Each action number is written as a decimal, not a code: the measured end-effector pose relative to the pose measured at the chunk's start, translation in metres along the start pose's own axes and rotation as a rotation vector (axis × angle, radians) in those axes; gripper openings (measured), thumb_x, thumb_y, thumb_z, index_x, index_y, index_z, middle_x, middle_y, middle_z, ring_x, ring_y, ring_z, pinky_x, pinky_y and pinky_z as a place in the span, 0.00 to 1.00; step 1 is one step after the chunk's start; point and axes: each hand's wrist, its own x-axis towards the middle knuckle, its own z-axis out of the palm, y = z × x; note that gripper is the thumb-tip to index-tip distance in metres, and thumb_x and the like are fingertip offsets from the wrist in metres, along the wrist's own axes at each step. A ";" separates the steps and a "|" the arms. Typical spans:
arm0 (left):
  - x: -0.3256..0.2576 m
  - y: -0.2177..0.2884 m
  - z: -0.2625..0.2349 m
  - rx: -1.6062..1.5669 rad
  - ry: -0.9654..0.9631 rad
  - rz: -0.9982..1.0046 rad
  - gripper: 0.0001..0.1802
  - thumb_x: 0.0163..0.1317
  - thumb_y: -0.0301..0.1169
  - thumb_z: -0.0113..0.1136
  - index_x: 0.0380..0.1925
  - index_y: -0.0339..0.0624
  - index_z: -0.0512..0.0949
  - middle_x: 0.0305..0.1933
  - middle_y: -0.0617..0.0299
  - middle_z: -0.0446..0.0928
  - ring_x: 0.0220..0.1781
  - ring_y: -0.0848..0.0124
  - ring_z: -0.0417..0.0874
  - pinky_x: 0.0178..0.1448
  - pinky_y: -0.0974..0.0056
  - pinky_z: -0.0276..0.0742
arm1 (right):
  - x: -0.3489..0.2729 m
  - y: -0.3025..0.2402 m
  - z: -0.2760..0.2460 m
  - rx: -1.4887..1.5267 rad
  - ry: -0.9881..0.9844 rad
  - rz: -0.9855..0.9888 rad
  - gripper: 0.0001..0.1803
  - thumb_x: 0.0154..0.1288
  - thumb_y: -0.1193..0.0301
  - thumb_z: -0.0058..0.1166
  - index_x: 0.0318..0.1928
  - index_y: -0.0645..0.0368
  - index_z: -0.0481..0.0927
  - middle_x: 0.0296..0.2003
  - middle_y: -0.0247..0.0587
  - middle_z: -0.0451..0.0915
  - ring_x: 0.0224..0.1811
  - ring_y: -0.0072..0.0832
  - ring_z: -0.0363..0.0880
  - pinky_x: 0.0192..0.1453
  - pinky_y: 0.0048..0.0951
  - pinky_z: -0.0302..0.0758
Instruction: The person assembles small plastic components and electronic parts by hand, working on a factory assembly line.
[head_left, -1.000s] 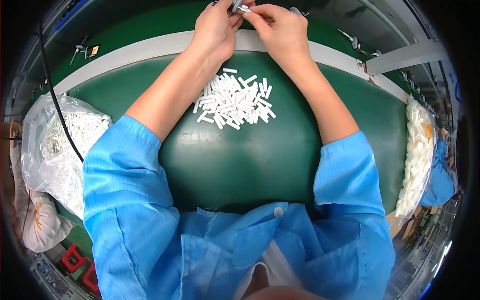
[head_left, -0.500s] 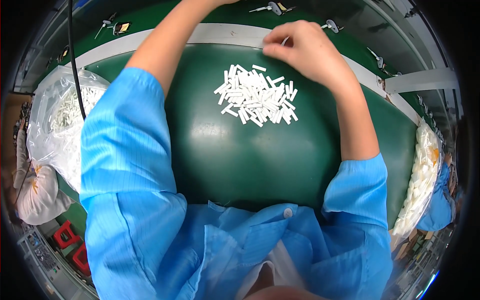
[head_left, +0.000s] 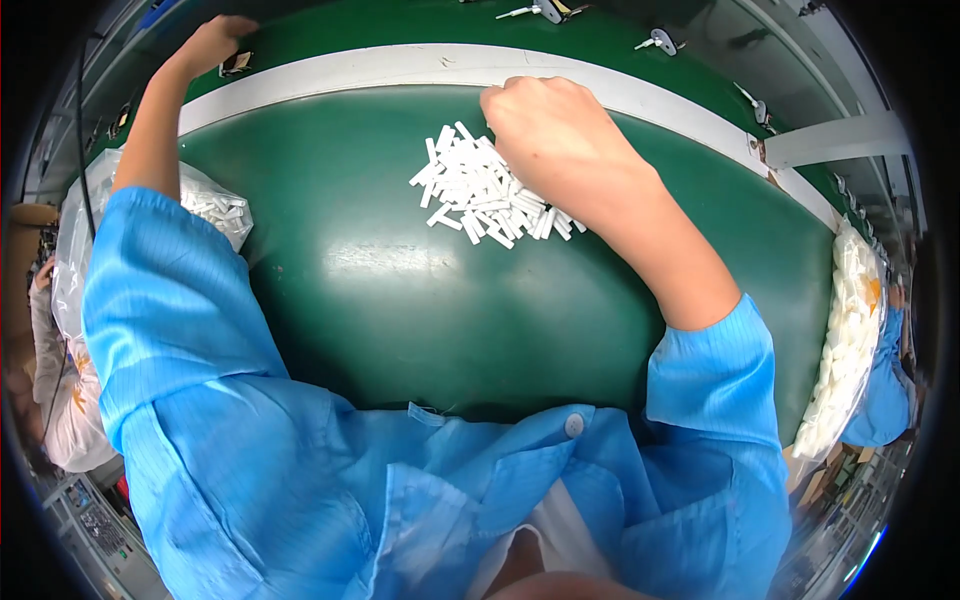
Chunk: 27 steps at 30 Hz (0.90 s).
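Note:
A heap of small white tube-like pieces (head_left: 480, 190) lies on the green table. My right hand (head_left: 555, 130) is bent over its far right side, back of the hand up. Its fingers are curled together, and whatever is between them is hidden. Far to the left, my left hand (head_left: 212, 45) reaches over the dark green strip past the white rail, fingers partly stretched out. Just beside those fingers is a small dark and tan part (head_left: 237, 64); I cannot tell whether they touch it.
A white rail (head_left: 440, 65) curves along the table's far edge. Beyond it lie grey round parts with white stems (head_left: 660, 41). A clear bag of white pieces (head_left: 215, 205) stands left, partly behind my arm; another filled bag (head_left: 845, 340) lies right. A black cable (head_left: 82, 150) hangs left.
My left hand has swung left and come into full view over the far strip. My right hand has moved left and nearer, from above the rail to the heap, its fingers closing up.

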 end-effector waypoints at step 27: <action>0.039 0.324 0.019 -2.462 0.226 -0.168 0.09 0.70 0.29 0.37 0.35 0.35 0.67 0.29 0.59 0.69 0.23 0.76 0.65 0.25 0.72 0.61 | 0.013 0.062 0.011 0.839 0.085 0.699 0.12 0.59 0.69 0.59 0.37 0.66 0.80 0.28 0.39 0.81 0.28 0.19 0.79 0.33 0.17 0.75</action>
